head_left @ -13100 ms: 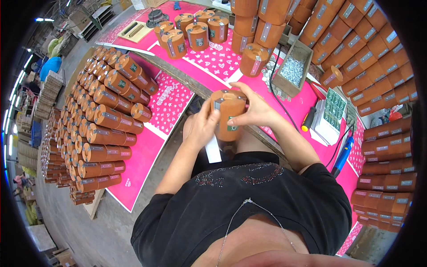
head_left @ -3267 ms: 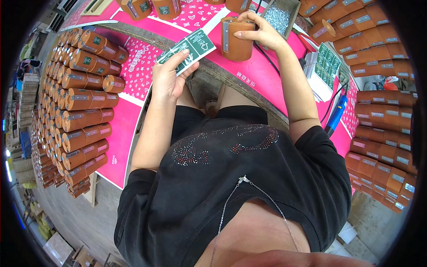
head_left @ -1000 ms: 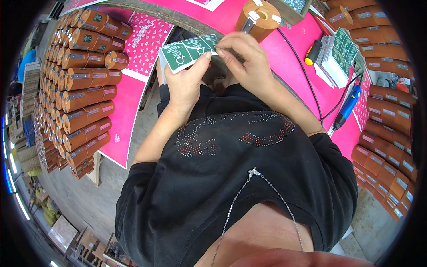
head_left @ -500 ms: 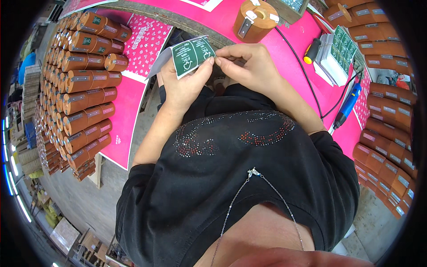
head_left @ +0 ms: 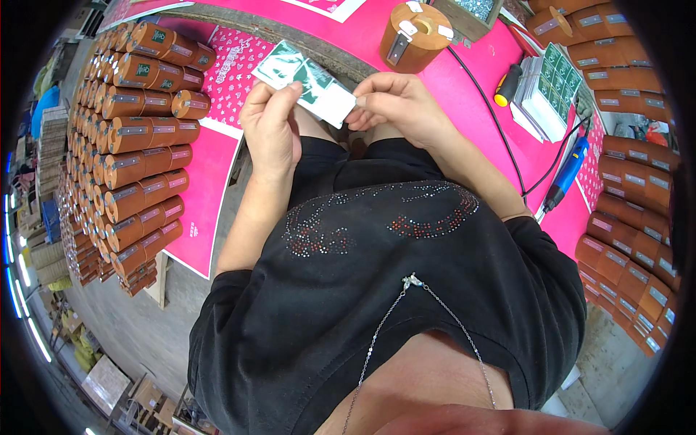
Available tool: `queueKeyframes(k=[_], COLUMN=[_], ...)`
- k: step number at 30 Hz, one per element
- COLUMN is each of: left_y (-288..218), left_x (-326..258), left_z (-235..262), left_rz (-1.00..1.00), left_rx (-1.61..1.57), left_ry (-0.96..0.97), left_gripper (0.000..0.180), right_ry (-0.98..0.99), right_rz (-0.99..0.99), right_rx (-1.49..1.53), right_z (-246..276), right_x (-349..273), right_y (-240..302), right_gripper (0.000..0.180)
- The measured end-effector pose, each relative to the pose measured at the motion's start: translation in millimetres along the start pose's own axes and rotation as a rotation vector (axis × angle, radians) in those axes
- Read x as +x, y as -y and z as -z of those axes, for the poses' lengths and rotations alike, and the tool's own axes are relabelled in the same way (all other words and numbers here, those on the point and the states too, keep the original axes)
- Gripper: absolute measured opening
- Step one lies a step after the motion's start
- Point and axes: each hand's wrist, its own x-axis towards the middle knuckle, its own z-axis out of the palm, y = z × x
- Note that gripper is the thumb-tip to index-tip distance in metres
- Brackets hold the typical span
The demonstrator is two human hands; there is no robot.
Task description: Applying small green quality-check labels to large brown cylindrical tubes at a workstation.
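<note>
My left hand (head_left: 272,130) is closed on a sheet of green-and-white labels (head_left: 315,81), its thumb pressing on the printed face. The sheet slants down to the right over my lap, and a plain white part shows at its right end. At that end my right hand (head_left: 399,109) pinches with thumb and forefinger. Its fingertips touch or nearly touch the sheet's edge; whether a loose label is between them I cannot make out. Beyond my right hand, a brown wooden cylinder (head_left: 428,52) with a metal plate on its side and small white pieces on top stands on the pink table.
Stacks of brown wooden cylinders rise on the left (head_left: 148,130) and right (head_left: 631,174). On the pink tabletop (head_left: 471,94) lie a black-and-yellow screwdriver (head_left: 509,84), a pile of label sheets (head_left: 547,90), a blue corded tool (head_left: 569,174) and its black cable. A box of small metal parts (head_left: 475,9) sits behind.
The label sheet has swung flatter and turned, now showing a white right end. My left hand has shifted slightly left, thumb now on its face; my right hand has stayed near the sheet's right end.
</note>
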Motion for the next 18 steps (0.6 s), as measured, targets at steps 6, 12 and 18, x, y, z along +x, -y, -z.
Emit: queueKeyframes(k=[6,12,18], left_y=[-12.3,-39.3,-34.1], left_x=[5.2,15.8,13.9], left_z=[1.0,11.3,20.6], left_rz=[-0.554,-0.514,-0.266], left_rx=[0.083,-0.133,0.615], left_ry=[0.102,0.085,0.525], left_gripper=[0.032,0.031,0.014], right_ry=[0.149,0.156,-0.193], right_rz=[-0.191,-0.192,0.089], right_rx=[0.569,0.824,0.574], right_z=[1.8,12.0,23.9], right_x=[-0.4,-3.4,-8.2], right_y=[-16.3,-27.9,-12.0], right_gripper=[0.012,0.015,0.014])
